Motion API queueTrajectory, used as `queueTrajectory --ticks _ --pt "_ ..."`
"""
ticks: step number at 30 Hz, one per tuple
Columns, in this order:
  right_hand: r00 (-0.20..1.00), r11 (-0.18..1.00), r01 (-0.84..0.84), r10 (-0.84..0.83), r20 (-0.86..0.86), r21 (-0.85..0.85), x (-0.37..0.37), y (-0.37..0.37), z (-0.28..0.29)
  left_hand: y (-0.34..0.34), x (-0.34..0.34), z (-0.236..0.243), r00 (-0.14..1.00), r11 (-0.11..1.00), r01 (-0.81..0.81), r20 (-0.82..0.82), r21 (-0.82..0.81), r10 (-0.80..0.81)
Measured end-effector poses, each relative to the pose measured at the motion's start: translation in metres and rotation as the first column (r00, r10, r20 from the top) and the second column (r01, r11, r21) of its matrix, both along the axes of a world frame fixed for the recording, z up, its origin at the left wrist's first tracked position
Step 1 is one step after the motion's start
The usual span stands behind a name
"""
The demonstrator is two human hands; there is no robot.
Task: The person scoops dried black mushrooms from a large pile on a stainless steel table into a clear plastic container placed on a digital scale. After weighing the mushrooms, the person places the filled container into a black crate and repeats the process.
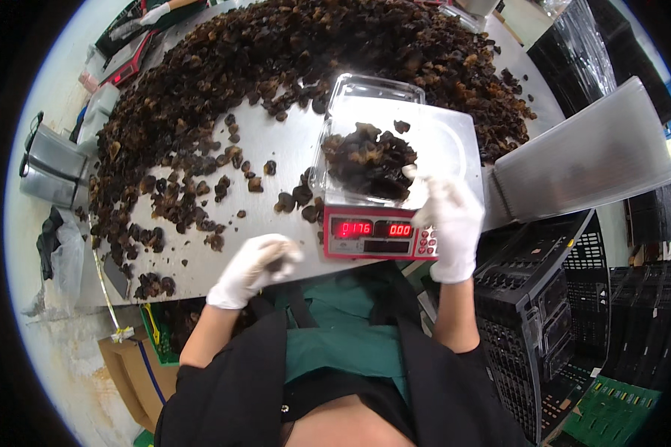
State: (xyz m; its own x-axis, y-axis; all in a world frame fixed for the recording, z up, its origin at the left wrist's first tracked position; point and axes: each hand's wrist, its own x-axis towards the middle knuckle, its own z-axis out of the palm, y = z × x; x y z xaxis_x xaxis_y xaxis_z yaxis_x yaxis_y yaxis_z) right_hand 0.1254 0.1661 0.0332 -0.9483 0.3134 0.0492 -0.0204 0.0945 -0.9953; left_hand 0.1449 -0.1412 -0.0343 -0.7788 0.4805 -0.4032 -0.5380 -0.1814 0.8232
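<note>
A clear plastic tray (375, 88) rests on a red scale (335, 244) with a lit red display. Inside it lies a heap of dark brown wood ear mushrooms (369, 155). My right hand (452, 223), in a white glove, is over the scale's right side. Its fingers are apart, and a fingertip reaches the heap's right edge. Nearer me and to the left, at the table's front edge, my white-gloved left hand (252, 270) has its fingers curled round a small dark mushroom piece, partly hidden.
A large mushroom pile (276, 45) covers the far side of the steel table (276, 134), with loose pieces at left. Stacked clear trays (585, 156) lean at right above black crates (522, 320). Another person's gloved hand (155, 15) is near a second red scale (123, 71).
</note>
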Motion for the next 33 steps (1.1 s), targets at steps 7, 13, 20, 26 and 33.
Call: queueTrajectory --ticks 7,13,20,26,33 --pt "0.977 0.861 0.207 -0.204 -0.058 0.464 -0.067 0.044 -0.028 -0.184 0.05 -0.027 0.887 0.266 -0.135 -0.236 -0.954 -0.396" --pt "0.994 0.395 -0.01 0.105 -0.035 0.918 -0.123 0.035 -0.035 -0.2 0.031 -0.039 0.551 0.065 -0.658 -0.538 -0.75 -0.638" --pt "0.975 0.36 -0.093 0.221 0.012 0.928 -0.116 0.025 -0.03 -0.029 -0.05 -0.069 0.385 0.496 -0.587 -0.76 -0.64 -0.524" --pt "0.993 0.59 -0.005 0.099 -0.067 0.807 -0.082 0.024 -0.002 -0.004 -0.103 -0.1 0.537 0.655 -0.44 -0.765 -0.614 -0.355" --pt "0.97 0.719 0.205 -0.238 -0.042 0.664 -0.034 0.043 -0.078 0.059 -0.114 0.007 0.391 0.85 -0.465 -0.919 -0.247 -0.053"
